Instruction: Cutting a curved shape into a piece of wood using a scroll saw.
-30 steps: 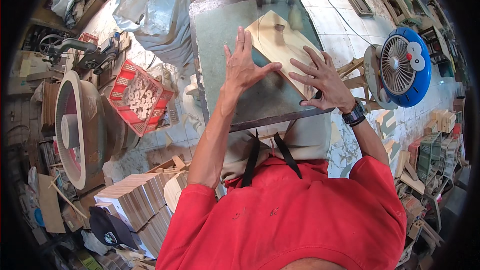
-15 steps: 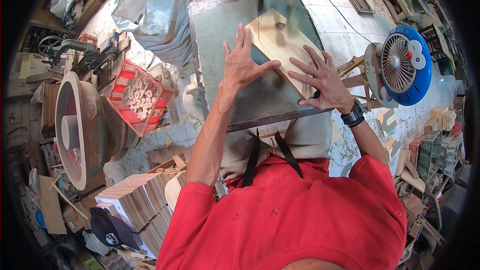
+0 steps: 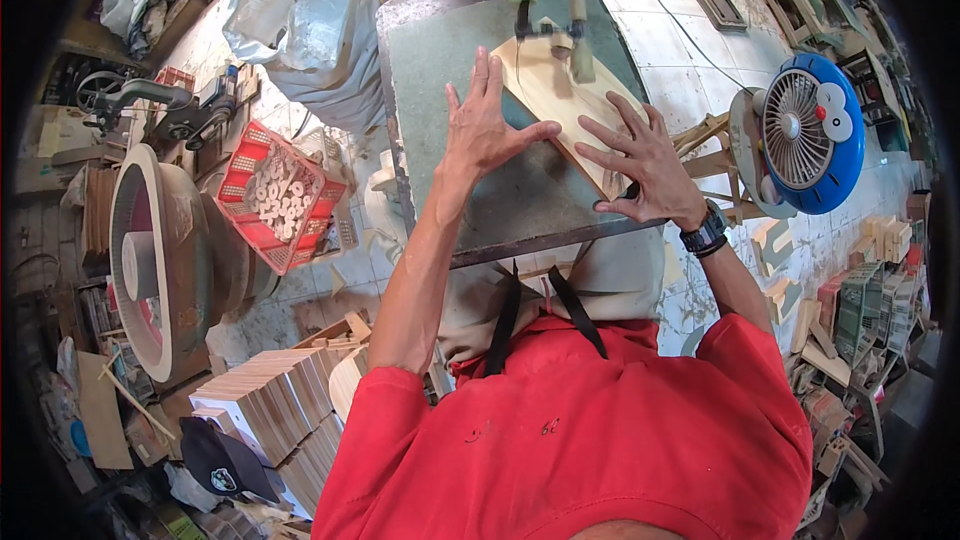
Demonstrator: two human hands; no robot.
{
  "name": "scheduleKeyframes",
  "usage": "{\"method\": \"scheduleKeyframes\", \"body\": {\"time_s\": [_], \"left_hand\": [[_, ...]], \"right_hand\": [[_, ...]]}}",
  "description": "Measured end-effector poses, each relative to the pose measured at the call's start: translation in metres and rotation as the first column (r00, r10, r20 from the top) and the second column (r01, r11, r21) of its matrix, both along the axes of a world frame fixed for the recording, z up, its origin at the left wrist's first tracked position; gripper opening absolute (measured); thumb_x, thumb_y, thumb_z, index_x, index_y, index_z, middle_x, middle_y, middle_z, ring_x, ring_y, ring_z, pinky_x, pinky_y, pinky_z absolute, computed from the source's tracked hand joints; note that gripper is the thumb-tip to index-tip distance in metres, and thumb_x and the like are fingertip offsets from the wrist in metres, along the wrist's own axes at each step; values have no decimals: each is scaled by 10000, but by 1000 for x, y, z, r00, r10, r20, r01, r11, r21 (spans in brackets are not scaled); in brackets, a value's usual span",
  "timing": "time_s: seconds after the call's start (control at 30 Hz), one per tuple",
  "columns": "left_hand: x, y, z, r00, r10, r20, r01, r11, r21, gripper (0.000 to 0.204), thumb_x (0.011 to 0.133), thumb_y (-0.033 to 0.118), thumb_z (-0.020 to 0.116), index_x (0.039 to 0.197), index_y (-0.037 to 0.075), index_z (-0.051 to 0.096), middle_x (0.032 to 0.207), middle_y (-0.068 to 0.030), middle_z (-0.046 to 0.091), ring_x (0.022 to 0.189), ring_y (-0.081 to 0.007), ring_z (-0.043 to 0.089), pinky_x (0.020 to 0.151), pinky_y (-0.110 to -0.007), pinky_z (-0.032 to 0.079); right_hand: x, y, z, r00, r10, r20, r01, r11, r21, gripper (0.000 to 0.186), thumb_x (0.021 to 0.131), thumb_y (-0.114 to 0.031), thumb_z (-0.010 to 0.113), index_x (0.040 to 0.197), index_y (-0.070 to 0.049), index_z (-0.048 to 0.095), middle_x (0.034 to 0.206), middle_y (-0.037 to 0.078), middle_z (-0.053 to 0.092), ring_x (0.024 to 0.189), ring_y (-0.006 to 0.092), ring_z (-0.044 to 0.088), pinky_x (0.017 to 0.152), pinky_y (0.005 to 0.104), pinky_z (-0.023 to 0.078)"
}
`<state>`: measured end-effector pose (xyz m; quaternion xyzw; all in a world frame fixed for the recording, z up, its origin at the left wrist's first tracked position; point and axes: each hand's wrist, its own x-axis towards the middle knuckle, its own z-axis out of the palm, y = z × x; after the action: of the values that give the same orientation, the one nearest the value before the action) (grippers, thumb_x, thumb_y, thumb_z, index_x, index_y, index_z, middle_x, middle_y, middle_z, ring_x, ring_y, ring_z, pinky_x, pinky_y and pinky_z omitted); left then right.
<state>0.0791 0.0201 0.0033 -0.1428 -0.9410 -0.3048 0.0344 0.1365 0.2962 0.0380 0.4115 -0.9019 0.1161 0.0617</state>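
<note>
A pale wooden board (image 3: pixel 566 100) lies flat on the grey-green metal saw table (image 3: pixel 470 210). My left hand (image 3: pixel 485 120) presses on the board's left edge, fingers spread. My right hand (image 3: pixel 645 160) presses flat on its right end, a black watch on the wrist. The saw's blade guide (image 3: pixel 545 20) stands over the board's far end, where a cut line shows in the wood.
A red crate of small wooden rings (image 3: pixel 280 195) sits on the floor at left, beside a big round disc machine (image 3: pixel 150 260). Stacks of cut wooden boards (image 3: pixel 270 410) lie lower left. A blue fan (image 3: pixel 810 135) stands at right, a plastic sack (image 3: pixel 305 25) behind.
The board has slid farther under the blade guide and turned a little. Both hands moved forward with it and stay pressed on it.
</note>
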Motion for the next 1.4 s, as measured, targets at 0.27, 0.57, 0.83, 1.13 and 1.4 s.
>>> {"method": "scheduleKeyframes", "body": {"time_s": [0.27, 0.57, 0.83, 1.13, 1.4], "left_hand": [[-4, -1, 2, 1000, -5, 28, 5, 1000, -3, 1434, 603, 881, 692, 1546, -99, 236, 1652, -271, 156, 1513, -373, 274, 1204, -657, 112], [-6, -2, 2, 999, -14, 40, 14, 1000, -8, 1444, 597, 890, 686, 1547, -99, 232, 1655, -268, 148, 1512, -371, 276, 1206, -654, 108], [-10, -4, 5, 998, -35, 59, 36, 999, -25, 1444, 594, 906, 666, 1556, -78, 231, 1659, -259, 141, 1513, -373, 273, 1209, -652, 110], [-14, -6, 4, 997, -45, 69, 48, 998, -47, 1446, 600, 906, 663, 1570, -61, 201, 1670, -241, 118, 1523, -355, 257, 1213, -646, 108], [-19, -8, 6, 994, -70, 88, 74, 996, -46, 1470, 576, 891, 694, 1573, -62, 187, 1673, -235, 111, 1518, -355, 270, 1220, -630, 111]], "right_hand": [[-1, -1, -3, 1000, -3, -1, 3, 1000, -22, 786, 777, -687, 695, 1455, -314, 557, 1599, -17, 425, 1500, 398, 278, 1146, 627, 213], [0, -2, -3, 1000, -15, -11, 15, 1000, -8, 786, 776, -697, 687, 1453, -320, 556, 1605, -22, 414, 1507, 395, 265, 1143, 654, 219], [2, -6, -2, 999, -38, -10, 38, 999, -14, 808, 752, -671, 715, 1471, -350, 532, 1609, -31, 406, 1500, 384, 268, 1149, 634, 202], [3, -9, -3, 998, -54, 16, 55, 997, -46, 793, 739, -642, 741, 1449, -340, 559, 1598, -28, 423, 1490, 396, 283, 1135, 639, 214], [7, -14, -1, 997, -74, -8, 74, 995, -60, 792, 731, -616, 760, 1438, -310, 577, 1587, -18, 440, 1476, 402, 301, 1118, 630, 233]]}}
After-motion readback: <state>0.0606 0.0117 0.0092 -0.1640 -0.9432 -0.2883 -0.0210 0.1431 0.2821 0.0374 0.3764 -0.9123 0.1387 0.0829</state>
